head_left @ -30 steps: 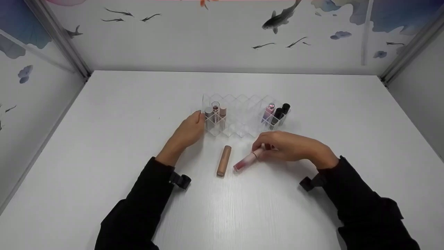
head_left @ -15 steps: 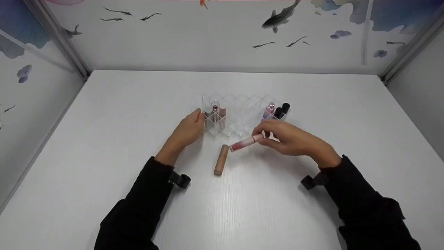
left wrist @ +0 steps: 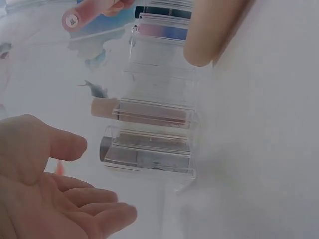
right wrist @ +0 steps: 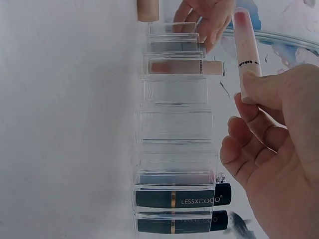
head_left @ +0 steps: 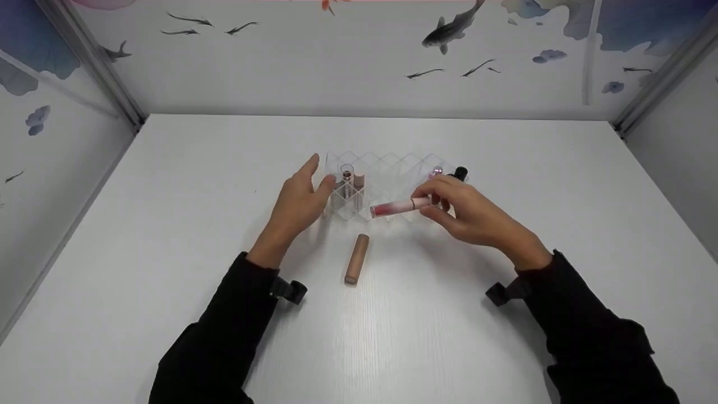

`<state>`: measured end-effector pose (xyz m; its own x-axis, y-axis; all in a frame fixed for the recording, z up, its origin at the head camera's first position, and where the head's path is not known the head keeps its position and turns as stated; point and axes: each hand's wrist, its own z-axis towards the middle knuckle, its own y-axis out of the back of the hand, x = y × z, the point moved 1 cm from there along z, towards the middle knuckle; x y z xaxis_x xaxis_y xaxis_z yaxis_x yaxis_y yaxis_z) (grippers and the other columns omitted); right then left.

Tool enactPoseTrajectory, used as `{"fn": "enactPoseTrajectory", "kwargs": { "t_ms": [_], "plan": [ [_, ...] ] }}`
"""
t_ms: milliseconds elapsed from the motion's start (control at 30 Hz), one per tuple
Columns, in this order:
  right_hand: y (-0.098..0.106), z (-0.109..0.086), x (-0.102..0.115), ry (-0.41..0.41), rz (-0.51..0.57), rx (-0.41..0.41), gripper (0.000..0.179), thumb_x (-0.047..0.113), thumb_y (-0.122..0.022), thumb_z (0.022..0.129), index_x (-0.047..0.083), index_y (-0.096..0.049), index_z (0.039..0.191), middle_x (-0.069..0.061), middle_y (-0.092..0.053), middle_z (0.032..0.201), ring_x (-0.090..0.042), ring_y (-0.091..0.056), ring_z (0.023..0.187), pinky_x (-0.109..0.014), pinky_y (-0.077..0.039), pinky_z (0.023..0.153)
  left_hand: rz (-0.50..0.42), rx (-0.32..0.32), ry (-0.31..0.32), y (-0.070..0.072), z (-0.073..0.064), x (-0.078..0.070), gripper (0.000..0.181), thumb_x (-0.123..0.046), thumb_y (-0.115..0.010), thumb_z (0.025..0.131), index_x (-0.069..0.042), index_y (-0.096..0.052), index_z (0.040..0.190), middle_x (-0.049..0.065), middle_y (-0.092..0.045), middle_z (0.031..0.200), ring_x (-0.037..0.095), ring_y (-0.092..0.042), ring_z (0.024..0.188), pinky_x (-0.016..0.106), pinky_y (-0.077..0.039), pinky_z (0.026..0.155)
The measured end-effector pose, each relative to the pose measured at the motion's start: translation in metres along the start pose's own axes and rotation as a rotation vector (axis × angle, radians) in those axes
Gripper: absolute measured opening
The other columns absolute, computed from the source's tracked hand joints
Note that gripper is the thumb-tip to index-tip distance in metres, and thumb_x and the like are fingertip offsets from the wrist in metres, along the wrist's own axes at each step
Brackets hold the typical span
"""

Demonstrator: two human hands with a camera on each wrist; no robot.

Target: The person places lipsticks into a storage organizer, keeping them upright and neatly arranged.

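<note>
Between thumb and fingers, my right hand pinches a lip gloss tube by its pale pink cap. The tube, red toward its other end, is held nearly level above the front of a clear acrylic lipstick organizer. My left hand is spread at the organizer's left end, thumb tip overlapping that edge in the head view. Below them a brown lipstick tube lies on the table. In the right wrist view the gloss tube points up and away from the palm.
Several tubes stand in the organizer's left slots, among them a pink-capped lip gloss. Its right slots hold black-capped tubes and a pink-blue one, with bare slots between. A printed wall closes off the table's back.
My right hand has lifted the lip gloss off the table up toward the organizer, turning it nearly level. My left hand has let go of the organizer's end and spread its fingers.
</note>
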<state>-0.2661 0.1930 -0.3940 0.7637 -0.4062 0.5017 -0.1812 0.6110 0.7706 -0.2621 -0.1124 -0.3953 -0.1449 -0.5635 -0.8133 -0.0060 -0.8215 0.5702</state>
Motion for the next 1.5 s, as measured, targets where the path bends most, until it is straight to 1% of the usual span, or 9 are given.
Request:
{"fn": "enactPoseTrajectory", "kwargs": {
  "t_ms": [100, 200, 267, 533, 633, 800, 967, 1133, 1500],
  "plan": [
    [0.000, 0.001, 0.000, 0.001, -0.010, -0.029, 0.015, 0.008, -0.068, 0.098, 0.007, -0.066, 0.114, 0.002, -0.060, 0.097, -0.011, -0.053, 0.083, -0.028, -0.047, 0.065, 0.003, -0.096, -0.173, 0.002, -0.003, -0.010, 0.054, -0.024, -0.055, 0.106, 0.003, -0.042, 0.151, 0.016, -0.045, 0.155, 0.025, -0.038, 0.146, 0.036, -0.029, 0.119],
    [0.000, 0.001, 0.000, -0.003, -0.022, -0.044, 0.016, 0.007, -0.068, 0.098, 0.007, -0.066, 0.114, 0.002, -0.060, 0.096, -0.011, -0.053, 0.083, -0.028, -0.047, 0.066, -0.013, -0.129, -0.310, 0.002, -0.007, -0.019, 0.048, -0.019, -0.060, 0.104, 0.002, -0.051, 0.146, 0.015, -0.054, 0.147, 0.025, -0.048, 0.139, 0.038, -0.038, 0.114],
    [0.000, 0.001, -0.001, -0.009, -0.023, -0.050, 0.016, 0.006, -0.068, 0.098, 0.007, -0.066, 0.114, 0.001, -0.060, 0.097, -0.011, -0.053, 0.083, -0.027, -0.047, 0.067, -0.032, -0.112, -0.368, 0.001, -0.009, -0.024, 0.046, -0.018, -0.061, 0.103, 0.002, -0.054, 0.144, 0.015, -0.058, 0.142, 0.025, -0.053, 0.133, 0.039, -0.044, 0.109],
    [0.001, 0.001, -0.002, -0.017, -0.023, -0.060, 0.016, 0.008, -0.066, 0.099, 0.006, -0.065, 0.115, 0.000, -0.061, 0.098, -0.011, -0.055, 0.083, -0.024, -0.047, 0.068, -0.038, 0.032, -0.482, -0.007, -0.015, -0.032, 0.048, -0.023, -0.070, 0.099, -0.002, -0.059, 0.140, 0.009, -0.068, 0.120, 0.024, -0.065, 0.107, 0.037, -0.056, 0.088],
    [0.001, 0.002, -0.002, -0.014, -0.020, -0.064, 0.016, 0.008, -0.067, 0.099, 0.007, -0.065, 0.115, 0.000, -0.061, 0.099, -0.012, -0.055, 0.082, -0.024, -0.046, 0.067, -0.012, 0.061, -0.484, -0.009, -0.017, -0.033, 0.053, -0.027, -0.076, 0.094, -0.003, -0.061, 0.139, 0.008, -0.071, 0.113, 0.021, -0.067, 0.101, 0.037, -0.057, 0.084],
    [0.000, 0.003, -0.002, -0.033, -0.027, -0.057, 0.017, 0.008, -0.067, 0.099, 0.007, -0.066, 0.115, 0.001, -0.061, 0.099, -0.011, -0.055, 0.081, -0.023, -0.046, 0.067, 0.066, 0.114, -0.435, -0.014, -0.019, -0.034, 0.056, -0.031, -0.081, 0.089, -0.004, -0.064, 0.135, 0.009, -0.075, 0.106, 0.021, -0.071, 0.092, 0.036, -0.058, 0.083],
    [-0.001, 0.003, -0.001, -0.041, -0.024, -0.048, 0.016, 0.009, -0.067, 0.099, 0.008, -0.066, 0.115, 0.002, -0.060, 0.098, -0.011, -0.055, 0.082, -0.024, -0.046, 0.067, 0.094, 0.132, -0.407, -0.020, -0.019, -0.032, 0.042, -0.025, -0.082, 0.089, -0.004, -0.071, 0.124, 0.009, -0.076, 0.101, 0.021, -0.072, 0.087, 0.034, -0.058, 0.080],
    [-0.002, 0.003, -0.002, -0.026, -0.015, -0.050, 0.016, 0.010, -0.067, 0.099, 0.008, -0.067, 0.115, 0.002, -0.060, 0.097, -0.011, -0.056, 0.081, -0.024, -0.046, 0.067, 0.087, 0.128, -0.387, -0.023, -0.018, -0.031, 0.027, -0.022, -0.078, 0.093, -0.005, -0.076, 0.113, 0.003, -0.076, 0.093, 0.014, -0.070, 0.078, 0.027, -0.056, 0.073],
    [-0.001, 0.001, -0.004, -0.058, 0.012, -0.082, 0.032, 0.006, -0.073, 0.094, 0.004, -0.067, 0.126, 0.000, -0.069, 0.097, -0.012, -0.060, 0.080, -0.024, -0.048, 0.068, -0.003, 0.137, -0.339, -0.021, -0.016, -0.029, 0.025, -0.023, -0.075, 0.095, -0.004, -0.075, 0.112, 0.004, -0.075, 0.092, 0.015, -0.067, 0.078, 0.028, -0.055, 0.072]
  ]
}}
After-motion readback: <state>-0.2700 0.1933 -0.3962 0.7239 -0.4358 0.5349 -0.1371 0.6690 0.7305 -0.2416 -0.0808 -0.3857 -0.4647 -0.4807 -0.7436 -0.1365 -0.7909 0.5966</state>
